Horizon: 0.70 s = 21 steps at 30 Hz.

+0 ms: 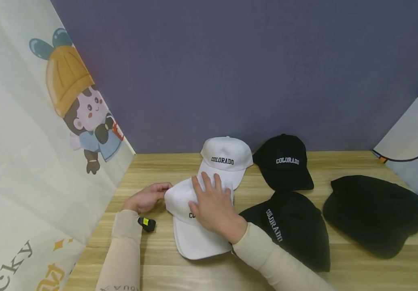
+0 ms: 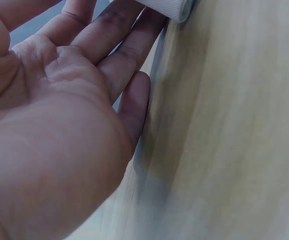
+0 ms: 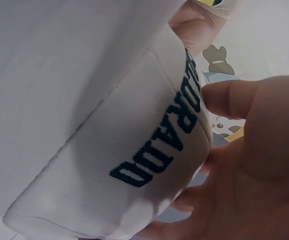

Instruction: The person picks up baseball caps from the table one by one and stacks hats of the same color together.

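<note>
A white baseball cap with dark COLORADO lettering lies on the table, its brim toward me. My right hand rests over its crown with the fingers spread, partly covering the lettering. Seen from the right wrist, the thumb and fingers lie along the rounded crown of the white cap. At the cap's left edge is my left hand, its fingertips right at the rim. The left wrist view shows the left hand palm-up, fingers loosely extended to the white fabric edge.
A second white cap stands behind, overlapped by the front one. To the right lie a black COLORADO cap, another black cap near my right forearm, and a third black cap. A dark wall bounds the table's back.
</note>
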Tool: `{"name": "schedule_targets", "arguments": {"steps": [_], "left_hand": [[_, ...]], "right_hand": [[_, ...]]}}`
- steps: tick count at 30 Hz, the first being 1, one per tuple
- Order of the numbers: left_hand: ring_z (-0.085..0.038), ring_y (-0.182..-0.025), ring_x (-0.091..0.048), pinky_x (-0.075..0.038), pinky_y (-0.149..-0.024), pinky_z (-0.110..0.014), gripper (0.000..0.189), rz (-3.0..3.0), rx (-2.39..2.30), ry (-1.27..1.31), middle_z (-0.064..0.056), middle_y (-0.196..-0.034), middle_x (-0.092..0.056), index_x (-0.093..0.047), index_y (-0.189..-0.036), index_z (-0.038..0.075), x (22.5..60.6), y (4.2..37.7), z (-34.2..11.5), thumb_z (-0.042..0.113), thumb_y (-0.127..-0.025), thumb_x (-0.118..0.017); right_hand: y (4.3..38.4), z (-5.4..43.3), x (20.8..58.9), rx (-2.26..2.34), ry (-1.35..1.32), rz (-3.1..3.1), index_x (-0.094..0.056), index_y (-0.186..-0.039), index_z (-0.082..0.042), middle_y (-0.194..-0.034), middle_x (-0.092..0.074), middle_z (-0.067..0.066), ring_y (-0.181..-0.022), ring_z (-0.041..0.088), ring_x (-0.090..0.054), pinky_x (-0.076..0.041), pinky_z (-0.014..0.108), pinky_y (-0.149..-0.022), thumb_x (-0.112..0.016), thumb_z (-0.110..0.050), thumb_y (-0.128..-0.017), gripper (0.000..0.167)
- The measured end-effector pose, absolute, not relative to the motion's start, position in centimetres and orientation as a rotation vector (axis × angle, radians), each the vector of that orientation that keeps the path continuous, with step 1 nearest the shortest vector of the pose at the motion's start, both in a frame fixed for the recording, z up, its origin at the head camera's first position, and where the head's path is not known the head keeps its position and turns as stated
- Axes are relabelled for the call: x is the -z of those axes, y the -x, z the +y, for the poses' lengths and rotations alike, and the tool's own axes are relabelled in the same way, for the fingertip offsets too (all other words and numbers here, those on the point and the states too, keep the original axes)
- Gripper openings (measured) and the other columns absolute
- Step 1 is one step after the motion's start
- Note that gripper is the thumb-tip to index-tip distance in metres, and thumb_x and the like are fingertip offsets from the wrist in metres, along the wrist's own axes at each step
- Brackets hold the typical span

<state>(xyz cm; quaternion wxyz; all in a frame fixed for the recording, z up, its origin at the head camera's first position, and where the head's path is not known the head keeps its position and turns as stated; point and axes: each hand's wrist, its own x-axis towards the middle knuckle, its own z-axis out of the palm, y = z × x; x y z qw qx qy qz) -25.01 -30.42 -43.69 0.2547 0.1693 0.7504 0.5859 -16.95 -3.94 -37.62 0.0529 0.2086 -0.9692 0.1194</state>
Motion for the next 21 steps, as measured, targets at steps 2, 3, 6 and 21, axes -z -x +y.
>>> {"name": "schedule_targets", "arguments": {"steps": [2,3,6,21], "left_hand": [[-0.013,-0.093,-0.055,-0.047,-0.084,-0.028,0.014,2.036,-1.597,-0.461,0.005,-0.099,-0.060,-0.063,-0.107,0.014,43.71,25.05,-30.44,0.012,-0.108,-0.050],[-0.013,-0.093,-0.055,-0.047,-0.084,-0.028,0.014,2.036,-1.598,-0.463,0.005,-0.099,-0.060,-0.063,-0.107,0.014,43.71,25.07,-30.45,0.012,-0.108,-0.050],[-0.012,-0.093,-0.055,-0.048,-0.084,-0.028,0.015,2.033,-1.603,-0.457,0.005,-0.100,-0.061,-0.064,-0.108,0.014,43.74,25.13,-30.41,0.013,-0.108,-0.049],[-0.016,-0.128,-0.049,-0.028,-0.120,-0.044,0.052,2.133,-1.542,-0.376,-0.006,-0.133,-0.059,-0.056,-0.136,-0.003,43.56,24.88,-30.40,0.039,-0.111,-0.040]], "right_hand": [[16.99,-3.88,37.60,-0.347,-0.642,-2.960,-0.031,-0.161,-0.018,-0.167,-0.028,0.014,-0.150,0.047,-0.026,-0.041,0.070,-0.101,-0.049,-0.044,-0.103,0.067],[17.01,-3.86,37.59,-0.345,-0.644,-2.967,-0.030,-0.162,-0.017,-0.167,-0.027,0.014,-0.151,0.047,-0.025,-0.041,0.070,-0.102,-0.049,-0.042,-0.103,0.067],[17.07,-3.77,37.53,-0.336,-0.649,-2.986,-0.028,-0.162,-0.018,-0.168,-0.026,0.014,-0.151,0.047,-0.025,-0.041,0.070,-0.103,-0.048,-0.041,-0.103,0.067],[17.50,-2.98,37.44,-0.405,-0.675,-3.070,-0.029,-0.161,-0.013,-0.164,-0.030,0.018,-0.146,0.050,-0.030,-0.052,0.064,-0.092,-0.055,-0.036,-0.105,0.065]]}}
